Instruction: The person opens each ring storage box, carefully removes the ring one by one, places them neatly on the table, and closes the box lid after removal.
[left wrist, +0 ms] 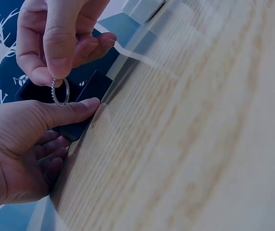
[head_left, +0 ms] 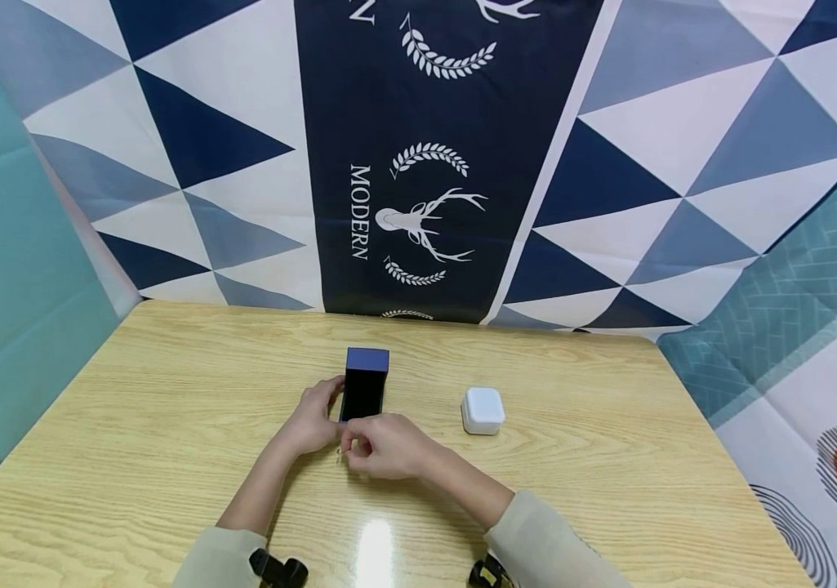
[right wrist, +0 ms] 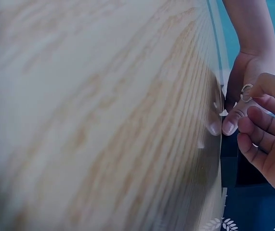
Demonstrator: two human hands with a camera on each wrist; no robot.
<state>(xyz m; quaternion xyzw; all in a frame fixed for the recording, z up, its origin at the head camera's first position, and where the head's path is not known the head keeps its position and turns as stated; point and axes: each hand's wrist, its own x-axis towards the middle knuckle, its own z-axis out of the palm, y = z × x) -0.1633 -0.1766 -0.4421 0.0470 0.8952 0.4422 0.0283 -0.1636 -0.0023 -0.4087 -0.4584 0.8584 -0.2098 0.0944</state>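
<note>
A dark blue ring box (head_left: 367,360) stands on the wooden table with its lid raised and its black inside facing the person. My left hand (head_left: 311,420) grips the box at its left side and near edge, the thumb lying along the front in the left wrist view. Just in front of the box, my right hand (head_left: 392,445) pinches a thin silver ring (left wrist: 54,91) between thumb and forefinger. The ring hangs upright near the left thumb, its band looking beaded or stone-set. Fingers hide part of the box's lower front.
On the table (head_left: 572,490), to the right of the box, sits a small white rounded cube-like case (head_left: 483,410). A patterned cloth (head_left: 411,163) with triangles and a deer print hangs behind the table's back edge.
</note>
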